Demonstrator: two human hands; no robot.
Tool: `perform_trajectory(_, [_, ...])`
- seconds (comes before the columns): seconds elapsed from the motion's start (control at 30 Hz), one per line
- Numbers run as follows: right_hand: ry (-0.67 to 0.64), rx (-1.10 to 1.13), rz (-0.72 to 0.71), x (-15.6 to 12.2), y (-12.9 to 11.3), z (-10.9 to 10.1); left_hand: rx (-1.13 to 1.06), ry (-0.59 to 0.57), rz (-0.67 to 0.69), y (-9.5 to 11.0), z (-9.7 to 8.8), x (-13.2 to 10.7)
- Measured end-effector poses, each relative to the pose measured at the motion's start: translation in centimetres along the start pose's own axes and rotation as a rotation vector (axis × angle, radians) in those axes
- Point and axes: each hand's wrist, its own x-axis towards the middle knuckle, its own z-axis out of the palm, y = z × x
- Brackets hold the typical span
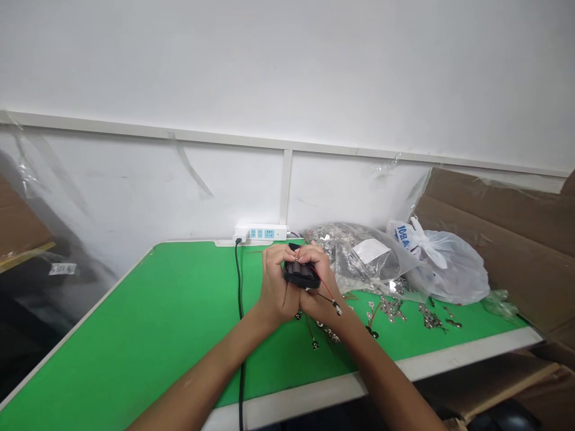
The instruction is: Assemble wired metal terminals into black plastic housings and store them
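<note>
My left hand (pixel 275 286) and my right hand (pixel 321 281) meet above the green table (pixel 148 323), both closed round a small black battery holder (pixel 300 274). Fingertips of both hands pinch at its top edge, where thin red and black wires (pixel 324 288) come out. The wires trail down past my right wrist to a small connector end. More loose wired snap connectors (pixel 314 342) lie on the green surface just below my hands.
A white power strip (pixel 260 233) sits at the table's back edge, its black cable (pixel 239 299) running toward me. Clear plastic bags of metal parts (pixel 359 254) and a white bag (pixel 442 266) lie at right, with scattered metal pieces (pixel 404 311). Cardboard stands at far right.
</note>
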Motion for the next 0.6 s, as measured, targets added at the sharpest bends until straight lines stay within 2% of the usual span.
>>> perform_trajectory(0.23, [-0.062, 0.049, -0.097, 0.13, -0.33, -0.15, 0.012, -0.031, 0.016, -0.39, -0.18, -0.13])
perform_trajectory(0.6, [-0.04, 0.015, -0.114, 0.11, -0.27, 0.0, -0.019, -0.079, 0.037, -0.82, -0.39, 0.01])
